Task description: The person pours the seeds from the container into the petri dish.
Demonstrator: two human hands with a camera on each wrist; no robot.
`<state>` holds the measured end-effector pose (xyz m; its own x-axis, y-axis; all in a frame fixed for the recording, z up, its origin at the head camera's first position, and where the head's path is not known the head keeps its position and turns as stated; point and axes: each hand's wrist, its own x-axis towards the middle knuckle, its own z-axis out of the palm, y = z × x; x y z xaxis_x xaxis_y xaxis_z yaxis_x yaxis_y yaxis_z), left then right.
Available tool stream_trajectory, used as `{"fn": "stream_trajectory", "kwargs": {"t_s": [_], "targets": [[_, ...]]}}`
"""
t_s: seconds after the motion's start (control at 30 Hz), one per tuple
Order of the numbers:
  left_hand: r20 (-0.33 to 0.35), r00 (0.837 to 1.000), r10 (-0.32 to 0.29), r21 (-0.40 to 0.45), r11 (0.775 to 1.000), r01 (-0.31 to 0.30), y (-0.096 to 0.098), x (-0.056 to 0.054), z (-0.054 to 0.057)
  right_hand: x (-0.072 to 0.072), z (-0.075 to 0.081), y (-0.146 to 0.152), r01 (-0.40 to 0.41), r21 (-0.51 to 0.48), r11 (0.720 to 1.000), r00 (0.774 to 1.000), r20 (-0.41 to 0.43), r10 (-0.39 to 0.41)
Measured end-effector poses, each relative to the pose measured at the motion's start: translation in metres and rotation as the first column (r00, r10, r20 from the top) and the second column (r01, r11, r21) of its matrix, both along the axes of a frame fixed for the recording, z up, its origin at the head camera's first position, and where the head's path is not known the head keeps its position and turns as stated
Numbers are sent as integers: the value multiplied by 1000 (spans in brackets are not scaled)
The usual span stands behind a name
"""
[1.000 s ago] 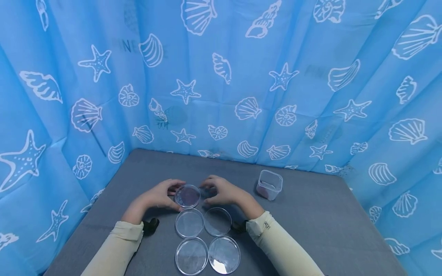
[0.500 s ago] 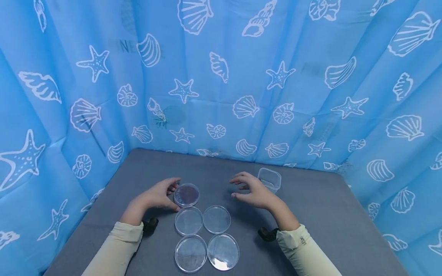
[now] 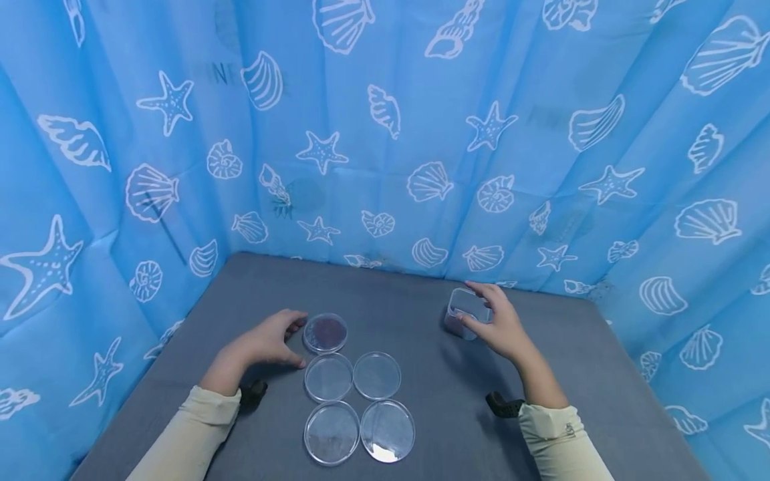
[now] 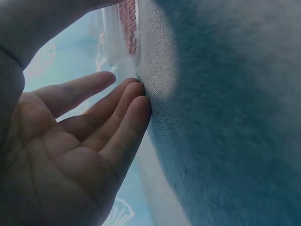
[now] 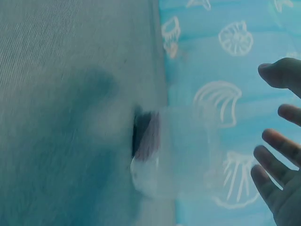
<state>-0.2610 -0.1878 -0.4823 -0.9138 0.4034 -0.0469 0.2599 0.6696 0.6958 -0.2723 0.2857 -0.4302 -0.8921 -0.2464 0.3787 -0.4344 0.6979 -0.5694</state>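
Beside the filled petri dish (image 3: 325, 333) rests my left hand (image 3: 261, 344), its fingers relaxed and its fingertips just left of the rim. Reddish granules in that dish (image 4: 128, 28) show at the top of the left wrist view. My right hand (image 3: 499, 322) is spread over the near right side of a clear plastic tub (image 3: 460, 314) at the back right, covering part of it. In the right wrist view the tub (image 5: 188, 155) holds a small dark reddish heap at its bottom, and the fingers (image 5: 275, 162) are apart from it, holding nothing.
Several clear petri dishes stand in two columns nearer the front, among them a left one (image 3: 328, 377), a right one (image 3: 377, 375) and a front right one (image 3: 388, 431). The grey table (image 3: 397, 287) ends at a blue shell-print curtain (image 3: 361, 167).
My right hand has left the filled dish and travelled right to the plastic tub. My left hand has drawn slightly left from the dish, which stays in place.
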Motion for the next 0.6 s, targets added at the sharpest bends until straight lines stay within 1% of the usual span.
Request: {"fn": "stream_trajectory", "kwargs": {"t_s": [0.1,0.23,0.33,0.5,0.6], "targets": [[-29,1000,5,-49,999,-6,-1,7,0,-2,-6,10,50,6,999,999,21,-50],[-35,999,22,-77,997,-25,-3,17,0,-2,-13,24,99,24,995,992,73,-100],[-43,999,29,-78,996,-33,-5,26,-1,-1,-18,31,118,34,992,985,120,-122],[-46,998,38,-63,997,-41,-5,38,0,0,-27,39,136,2,991,974,180,-134],[-25,1000,9,-48,999,-11,-6,42,0,-1,-31,43,142,-11,990,968,210,-137]]}}
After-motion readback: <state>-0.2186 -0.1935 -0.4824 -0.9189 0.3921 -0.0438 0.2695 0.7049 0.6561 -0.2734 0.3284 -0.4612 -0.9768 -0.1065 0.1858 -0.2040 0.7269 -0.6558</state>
